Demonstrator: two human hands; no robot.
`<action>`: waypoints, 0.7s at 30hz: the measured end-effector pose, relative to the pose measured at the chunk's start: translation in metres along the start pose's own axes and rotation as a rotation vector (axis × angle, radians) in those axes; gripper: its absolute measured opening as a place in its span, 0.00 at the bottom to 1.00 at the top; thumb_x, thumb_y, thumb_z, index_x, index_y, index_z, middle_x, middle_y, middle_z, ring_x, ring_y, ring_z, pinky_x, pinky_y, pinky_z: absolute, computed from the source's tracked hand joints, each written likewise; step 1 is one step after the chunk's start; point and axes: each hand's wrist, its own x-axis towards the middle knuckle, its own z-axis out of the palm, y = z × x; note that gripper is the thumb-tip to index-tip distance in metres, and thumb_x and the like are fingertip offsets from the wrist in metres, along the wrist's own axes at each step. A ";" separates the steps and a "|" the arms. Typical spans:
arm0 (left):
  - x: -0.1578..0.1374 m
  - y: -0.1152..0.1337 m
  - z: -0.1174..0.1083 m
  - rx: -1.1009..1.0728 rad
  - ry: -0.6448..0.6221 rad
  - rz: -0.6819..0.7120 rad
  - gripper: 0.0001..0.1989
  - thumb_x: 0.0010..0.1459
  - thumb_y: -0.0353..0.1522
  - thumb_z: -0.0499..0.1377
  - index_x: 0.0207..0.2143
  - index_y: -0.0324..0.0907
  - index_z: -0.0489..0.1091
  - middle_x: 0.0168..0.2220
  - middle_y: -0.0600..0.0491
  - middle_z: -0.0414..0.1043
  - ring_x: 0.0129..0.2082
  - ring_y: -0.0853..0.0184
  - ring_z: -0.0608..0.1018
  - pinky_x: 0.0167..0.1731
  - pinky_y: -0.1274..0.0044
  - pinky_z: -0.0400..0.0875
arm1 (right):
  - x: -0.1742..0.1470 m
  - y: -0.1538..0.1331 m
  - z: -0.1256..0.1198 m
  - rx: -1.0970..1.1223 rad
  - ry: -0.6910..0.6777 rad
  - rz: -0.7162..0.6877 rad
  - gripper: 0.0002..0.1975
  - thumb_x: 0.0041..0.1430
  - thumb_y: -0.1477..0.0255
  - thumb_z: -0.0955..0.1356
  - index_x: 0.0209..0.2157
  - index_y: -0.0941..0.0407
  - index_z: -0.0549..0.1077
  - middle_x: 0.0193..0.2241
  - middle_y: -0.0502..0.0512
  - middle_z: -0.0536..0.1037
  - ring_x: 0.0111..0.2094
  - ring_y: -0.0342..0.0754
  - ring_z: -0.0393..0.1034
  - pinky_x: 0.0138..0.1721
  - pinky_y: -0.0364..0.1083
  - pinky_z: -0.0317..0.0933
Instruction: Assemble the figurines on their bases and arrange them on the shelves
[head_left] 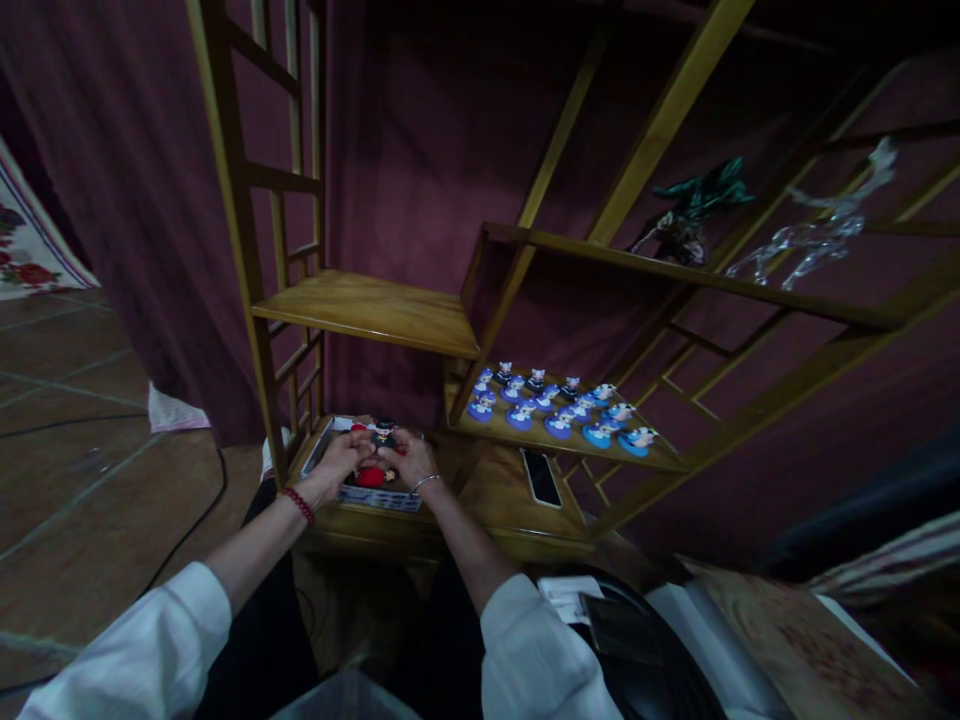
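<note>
A small dark-clothed figurine (384, 435) is held upright between both hands over a shallow box (322, 447). My left hand (346, 458), with a red bead bracelet at the wrist, closes on its left side. From the right, my right hand (411, 458) grips it with thumb and fingers; a thin silver bangle circles that wrist. Below the hands, a red figurine (370, 477) lies in the box, and more red shows behind the left fingers. What else is in the box is partly hidden by my hands.
Several small purple, blue and black figurines (559, 423) stand in rows on the shelf to the right. Below them lies a phone (541, 478). Higher up are a green sculpture (697, 205) and a clear glass deer (814, 235). A wooden post (244, 240) rises at left.
</note>
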 end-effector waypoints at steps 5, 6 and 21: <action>-0.006 0.010 -0.002 0.067 -0.001 0.050 0.14 0.41 0.22 0.60 0.34 0.36 0.67 0.20 0.57 0.68 0.19 0.74 0.72 0.23 0.82 0.67 | -0.002 -0.019 -0.006 0.063 -0.025 -0.038 0.14 0.42 0.74 0.69 0.35 0.55 0.71 0.31 0.50 0.77 0.33 0.45 0.71 0.38 0.45 0.65; -0.007 0.012 -0.002 0.081 -0.005 0.060 0.13 0.41 0.22 0.60 0.34 0.36 0.67 0.20 0.57 0.68 0.19 0.74 0.72 0.21 0.83 0.66 | -0.003 -0.023 -0.007 0.078 -0.033 -0.046 0.14 0.41 0.74 0.69 0.35 0.56 0.71 0.31 0.50 0.77 0.33 0.45 0.71 0.38 0.45 0.65; -0.025 0.045 -0.004 0.265 -0.067 0.274 0.15 0.38 0.27 0.62 0.34 0.37 0.70 0.23 0.56 0.69 0.21 0.74 0.70 0.23 0.83 0.64 | -0.002 -0.057 -0.021 0.087 -0.075 -0.117 0.16 0.42 0.72 0.70 0.38 0.54 0.71 0.33 0.48 0.77 0.32 0.44 0.72 0.35 0.43 0.66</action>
